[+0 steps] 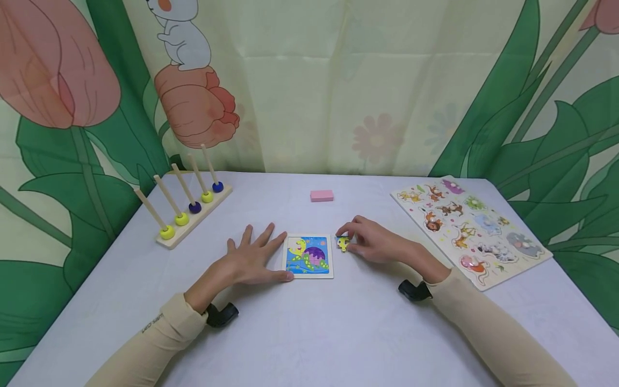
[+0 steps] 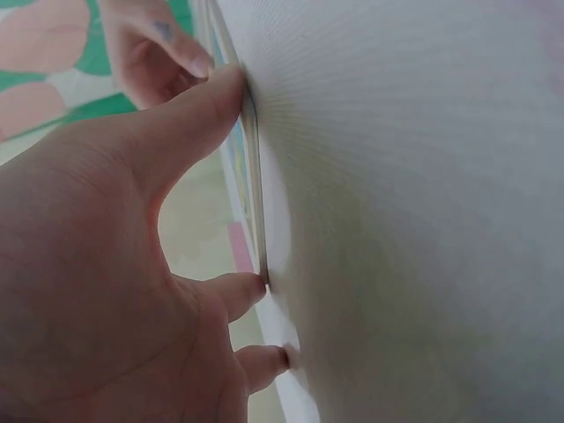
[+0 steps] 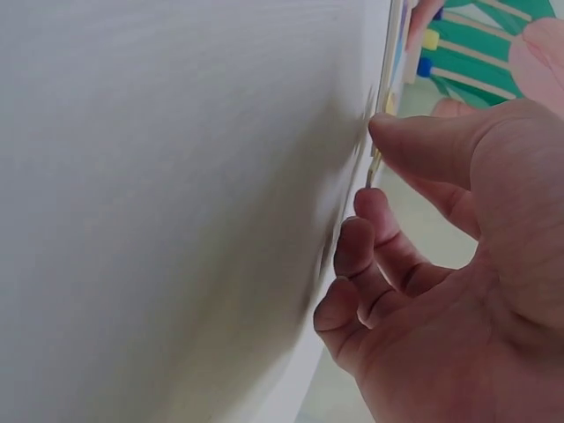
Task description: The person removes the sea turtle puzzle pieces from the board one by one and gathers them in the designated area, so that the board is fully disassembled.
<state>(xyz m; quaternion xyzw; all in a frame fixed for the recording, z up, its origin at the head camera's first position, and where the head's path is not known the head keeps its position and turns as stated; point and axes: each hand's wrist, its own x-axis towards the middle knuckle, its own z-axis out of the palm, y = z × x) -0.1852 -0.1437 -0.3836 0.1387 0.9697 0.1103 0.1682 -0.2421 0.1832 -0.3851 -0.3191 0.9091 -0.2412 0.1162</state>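
Observation:
A small square puzzle board (image 1: 309,276) lies flat on the table, its picture a green and yellow turtle with a purple shell on blue. My left hand (image 1: 251,262) is spread out beside it, thumb at the lower left corner and index fingertip at the upper left edge. In the left wrist view, the thumb (image 2: 207,101) rests against the rim of the board. Just right of the board, my right hand (image 1: 374,240) pinches a yellow and blue puzzle piece (image 1: 343,244) between thumb and fingers, close over the table. The other right fingers (image 3: 355,247) are curled.
A pink block (image 1: 321,196) lies behind the puzzle board. At the left stands a wooden peg rack (image 1: 170,242) with yellow and dark blue beads. A large animal puzzle board (image 1: 447,236) lies at the right, near the right forearm. A printed curtain (image 1: 309,107) hangs behind the table.

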